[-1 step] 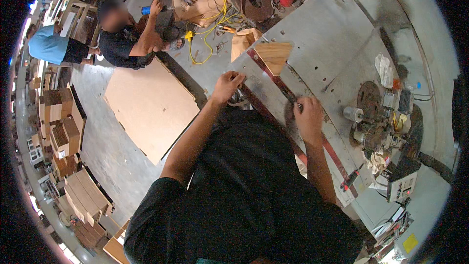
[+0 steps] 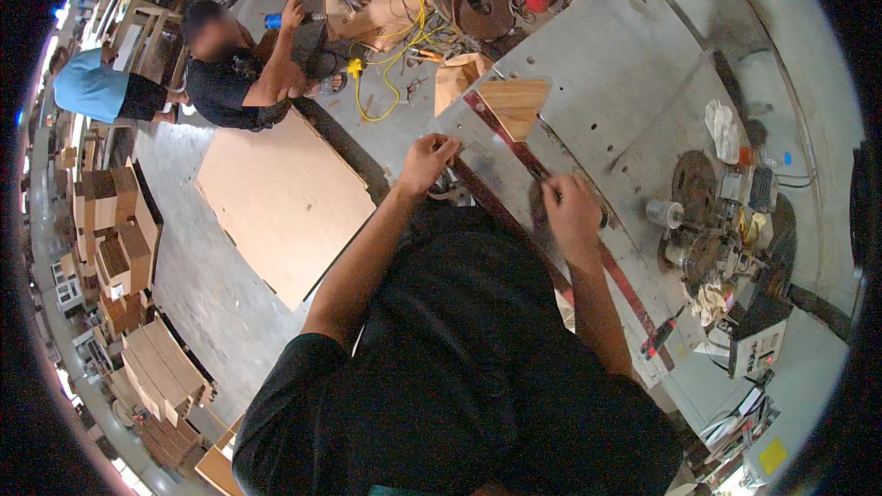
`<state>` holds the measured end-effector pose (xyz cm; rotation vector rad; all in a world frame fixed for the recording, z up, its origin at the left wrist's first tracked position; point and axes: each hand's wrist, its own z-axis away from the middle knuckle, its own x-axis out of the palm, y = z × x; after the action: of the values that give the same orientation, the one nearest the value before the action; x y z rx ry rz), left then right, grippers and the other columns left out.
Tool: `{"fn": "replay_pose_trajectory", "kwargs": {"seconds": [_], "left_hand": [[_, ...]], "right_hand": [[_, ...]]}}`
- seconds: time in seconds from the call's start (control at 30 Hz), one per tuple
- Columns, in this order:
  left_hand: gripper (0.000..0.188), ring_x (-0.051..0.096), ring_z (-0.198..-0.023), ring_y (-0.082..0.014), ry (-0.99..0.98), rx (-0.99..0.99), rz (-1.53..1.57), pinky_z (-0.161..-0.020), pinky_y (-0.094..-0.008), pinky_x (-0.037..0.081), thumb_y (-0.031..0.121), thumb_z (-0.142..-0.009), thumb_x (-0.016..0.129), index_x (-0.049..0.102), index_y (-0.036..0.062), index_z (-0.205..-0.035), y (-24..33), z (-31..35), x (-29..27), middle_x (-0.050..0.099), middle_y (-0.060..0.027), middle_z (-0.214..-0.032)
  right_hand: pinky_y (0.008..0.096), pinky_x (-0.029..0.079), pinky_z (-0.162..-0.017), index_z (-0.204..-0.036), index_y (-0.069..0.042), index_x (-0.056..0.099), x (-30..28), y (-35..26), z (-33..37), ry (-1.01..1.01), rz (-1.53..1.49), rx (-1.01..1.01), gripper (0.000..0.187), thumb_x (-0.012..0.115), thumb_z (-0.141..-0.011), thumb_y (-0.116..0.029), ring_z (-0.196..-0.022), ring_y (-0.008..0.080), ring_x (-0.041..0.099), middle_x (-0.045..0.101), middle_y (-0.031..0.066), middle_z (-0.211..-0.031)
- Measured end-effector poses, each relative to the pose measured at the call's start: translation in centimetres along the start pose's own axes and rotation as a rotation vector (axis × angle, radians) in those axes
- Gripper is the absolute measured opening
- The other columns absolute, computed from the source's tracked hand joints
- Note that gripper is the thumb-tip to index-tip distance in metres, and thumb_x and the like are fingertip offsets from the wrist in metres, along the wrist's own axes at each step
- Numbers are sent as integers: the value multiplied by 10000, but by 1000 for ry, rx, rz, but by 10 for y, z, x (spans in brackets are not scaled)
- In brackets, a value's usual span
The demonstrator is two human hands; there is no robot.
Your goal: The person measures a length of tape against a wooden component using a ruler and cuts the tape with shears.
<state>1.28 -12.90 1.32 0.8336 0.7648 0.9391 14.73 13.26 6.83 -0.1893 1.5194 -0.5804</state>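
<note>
My left hand (image 2: 429, 163) is at the near edge of the grey metal table (image 2: 634, 64), thumb and fingers pinched together; whatever is between them is too small to name. Above the long red strip (image 2: 505, 136) that runs along this edge, my right hand (image 2: 574, 211) is closed, its fingers bent down. A dark piece shows beside its fingertips, but its kind is unclear. Just beyond my hands, a wood piece with slanted sides (image 2: 516, 107) lies on the table at the strip's far end. A red-and-black tool (image 2: 659, 337) rests at the strip's near end.
A large tan board (image 2: 285, 207) lies to my left. Beyond it crouches a person in black (image 2: 230, 83) holding a blue tool (image 2: 274, 20). A yellow cord (image 2: 404, 64) trails over the floor. Machine parts (image 2: 707, 239) and a white cloth (image 2: 722, 131) lie at right.
My right hand has shifted slightly left and toward me along the red strip. My left hand stays in place.
</note>
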Motion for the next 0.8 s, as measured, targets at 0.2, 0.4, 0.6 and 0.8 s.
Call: {"fn": "replay_pose_trajectory", "kwargs": {"seconds": [0.2,0.4,0.6,0.8], "left_hand": [[347,569,-681,-115,21,17,45,-636,-280,467,314,-949,653,680,-32,-956,-6,-1,2,649,-30,-754],[364,564,-647,-113,41,25,-16,-577,-279,461,332,-945,660,678,-31,-964,5,7,1,645,-27,-747],[396,573,-661,-114,23,62,-2,-582,-284,471,364,-939,674,681,-31,-966,-8,3,4,645,-37,-758],[419,597,-770,-142,-51,100,-117,-724,-318,498,395,-934,685,711,-23,-961,20,13,10,693,-53,-835]], "right_hand": [[463,525,-812,-1004,-77,684,75,-44,-53,58,-162,-301,257,691,-853,-286,-969,345,651,668,113,-1023],[464,529,-816,-1076,-77,648,101,-49,-64,-146,29,-174,258,648,-903,-269,-1014,340,635,617,133,-1112],[450,579,-689,-961,-108,624,119,-35,-66,-53,86,-320,139,607,-873,-214,-946,317,669,612,94,-1011],[465,554,-750,-946,-153,635,124,-23,-70,6,-83,-317,92,564,-894,-180,-913,331,659,617,83,-1038]]}}
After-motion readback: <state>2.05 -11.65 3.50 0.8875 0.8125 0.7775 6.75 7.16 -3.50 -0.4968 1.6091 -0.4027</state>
